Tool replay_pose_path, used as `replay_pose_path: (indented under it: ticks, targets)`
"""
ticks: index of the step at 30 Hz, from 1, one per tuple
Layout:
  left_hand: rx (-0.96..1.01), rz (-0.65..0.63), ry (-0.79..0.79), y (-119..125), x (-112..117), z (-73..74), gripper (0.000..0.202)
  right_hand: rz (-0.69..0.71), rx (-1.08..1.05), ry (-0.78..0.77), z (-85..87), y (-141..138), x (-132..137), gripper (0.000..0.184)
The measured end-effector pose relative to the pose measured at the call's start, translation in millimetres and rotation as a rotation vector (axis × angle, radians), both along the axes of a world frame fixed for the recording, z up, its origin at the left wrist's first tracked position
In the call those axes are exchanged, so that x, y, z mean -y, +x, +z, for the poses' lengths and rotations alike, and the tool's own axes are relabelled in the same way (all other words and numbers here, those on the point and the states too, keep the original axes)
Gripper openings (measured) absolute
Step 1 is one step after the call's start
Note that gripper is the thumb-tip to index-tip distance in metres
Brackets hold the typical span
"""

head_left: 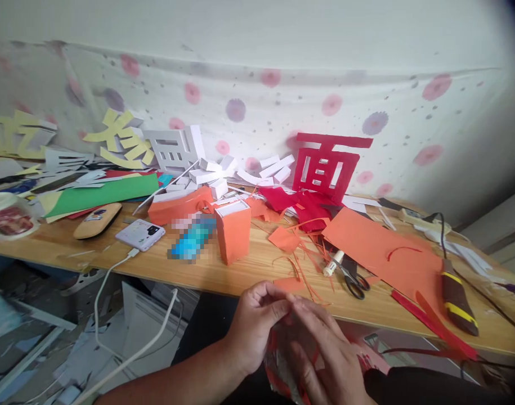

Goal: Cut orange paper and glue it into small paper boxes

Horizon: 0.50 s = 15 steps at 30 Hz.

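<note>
My left hand [261, 320] and my right hand [325, 343] meet at the fingertips just in front of the table's edge, above my lap. The left thumb and fingers are pinched together; whatever lies between them is hidden. My right fingers press against the left fingertips, and its thumb hangs lower. Beneath the hands shows a crinkled clear-and-orange thing [278, 368] that I cannot make out. Closest on the table is an upright orange paper-covered block [234, 233] with a white top. Black-handled scissors [353, 281] and a white glue stick [334, 263] lie to the right.
Orange paper sheet [384, 247], a brown-and-yellow tool handle [457, 298] with a cord, and a red cut-out character [327, 169] occupy the right. White foam pieces [215, 174], an orange curved piece [179, 205], a phone [141, 233] on a cable and a tub [10, 216] stand left.
</note>
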<state>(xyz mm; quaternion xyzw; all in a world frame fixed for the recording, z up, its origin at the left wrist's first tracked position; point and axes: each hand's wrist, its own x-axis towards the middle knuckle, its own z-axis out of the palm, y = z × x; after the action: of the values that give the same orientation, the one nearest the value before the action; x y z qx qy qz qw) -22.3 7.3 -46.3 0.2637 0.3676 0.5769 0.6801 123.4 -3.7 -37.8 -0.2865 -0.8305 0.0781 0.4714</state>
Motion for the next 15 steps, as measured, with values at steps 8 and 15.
replay_pose_path:
  ticks: [8, 15]
  targets:
    - [-0.28, 0.025, 0.05, 0, -19, 7.0, 0.023, -0.08, 0.145, 0.082, -19.5, 3, -11, 0.071]
    - [-0.516, 0.037, 0.173, 2, -31, 23.5, 0.008, 0.095, -0.179, -0.494, -7.4, 9, 1, 0.065]
